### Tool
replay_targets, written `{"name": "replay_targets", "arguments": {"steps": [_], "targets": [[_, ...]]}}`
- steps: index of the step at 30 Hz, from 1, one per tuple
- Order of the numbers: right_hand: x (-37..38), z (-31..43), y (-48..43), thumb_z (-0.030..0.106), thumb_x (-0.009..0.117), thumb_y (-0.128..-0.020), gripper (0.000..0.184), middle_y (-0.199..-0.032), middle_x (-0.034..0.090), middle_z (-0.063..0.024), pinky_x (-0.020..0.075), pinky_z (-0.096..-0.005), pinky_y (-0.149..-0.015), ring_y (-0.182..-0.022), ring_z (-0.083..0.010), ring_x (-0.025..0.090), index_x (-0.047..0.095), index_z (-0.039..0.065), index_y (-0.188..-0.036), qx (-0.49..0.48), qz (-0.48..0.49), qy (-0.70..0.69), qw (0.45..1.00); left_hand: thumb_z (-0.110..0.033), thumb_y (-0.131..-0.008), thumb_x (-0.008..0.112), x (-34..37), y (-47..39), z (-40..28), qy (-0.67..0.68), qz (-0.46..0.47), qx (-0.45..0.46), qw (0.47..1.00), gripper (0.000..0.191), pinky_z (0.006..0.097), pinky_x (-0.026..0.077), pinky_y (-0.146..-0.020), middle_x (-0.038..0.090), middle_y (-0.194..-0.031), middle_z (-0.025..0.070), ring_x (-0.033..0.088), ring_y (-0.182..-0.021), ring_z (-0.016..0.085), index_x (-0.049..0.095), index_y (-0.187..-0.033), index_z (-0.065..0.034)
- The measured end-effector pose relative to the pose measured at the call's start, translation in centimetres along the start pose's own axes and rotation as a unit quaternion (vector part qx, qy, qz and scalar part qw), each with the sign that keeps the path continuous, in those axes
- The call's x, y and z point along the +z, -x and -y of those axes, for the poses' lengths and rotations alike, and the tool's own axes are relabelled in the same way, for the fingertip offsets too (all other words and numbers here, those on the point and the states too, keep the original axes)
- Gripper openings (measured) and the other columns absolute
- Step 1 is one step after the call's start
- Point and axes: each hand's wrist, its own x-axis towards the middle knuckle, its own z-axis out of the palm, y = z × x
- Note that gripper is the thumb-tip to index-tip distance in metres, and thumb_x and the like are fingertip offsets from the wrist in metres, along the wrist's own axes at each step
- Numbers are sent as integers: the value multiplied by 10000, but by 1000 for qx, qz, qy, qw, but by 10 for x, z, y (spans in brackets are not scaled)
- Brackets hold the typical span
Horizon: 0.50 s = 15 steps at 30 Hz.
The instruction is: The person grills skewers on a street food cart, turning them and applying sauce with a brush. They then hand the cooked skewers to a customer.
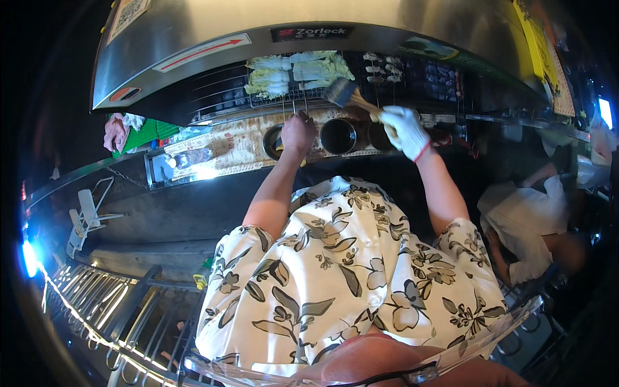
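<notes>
My bare left hand (298, 131) is closed around the ends of metal skewers (294, 104) at the grill's front edge. Pale green leafy vegetables (316, 70), threaded on the skewers, lie over the wire grate. In a white knitted glove, my right hand (404, 130) grips the wooden handle of a wide basting brush (341, 93). The bristles are just right of the leaves, above the grill's front edge; whether they touch anything I cannot tell. Further right, small skewered pieces (383, 68) rest on the grate. Below my hands stand several round pots, one of them holding dark contents (338, 136).
A stainless steel hood (300, 14) overhangs the grill. On the patterned shelf at the left lies a clear bottle (189, 158). Another person in a white shirt (524, 210) is bent over at the right. A folding chair (88, 213) and metal railing (140, 309) are at the left.
</notes>
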Motion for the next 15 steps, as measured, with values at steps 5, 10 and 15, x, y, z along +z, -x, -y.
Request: {"name": "replay_targets", "arguments": {"steps": [5, 10, 15], "targets": [[35, 63, -79, 181, 622, -839, 112, -521, 459, 21, 258, -250, -335, -373, -82, 379, 628, 82, -786, -48, 45, 81, 994, -224, -816, 576, -5, 2, -3, 51, -19, -23, 998, 220, 461, 519, -775, 667, -850, 233, 647, -842, 400, 655, -869, -25], [55, 88, -118, 285, 563, -869, 253, -479, 382, 16, 181, -281, -377, -375, -108, 252, 557, 125, -673, 26, 46, 165, 985, -197, -813, 564, -7, 10, -9, 115, -38, -21, 992, 222, 453, 519, -784, 664, -848, 240, 647, -845, 399, 683, -917, -41], [35, 80, -108, 219, 605, -850, 178, -591, 509, 21, 274, -249, -422, -465, -69, 368, 668, 53, -833, -54, 81, 235, 967, -190, -808, 556, -7, 14, -10, 148, -58, -18, 987, 217, 460, 518, -772, 660, -829, 241, 645, -822, 407, 687, -889, -37]]}}
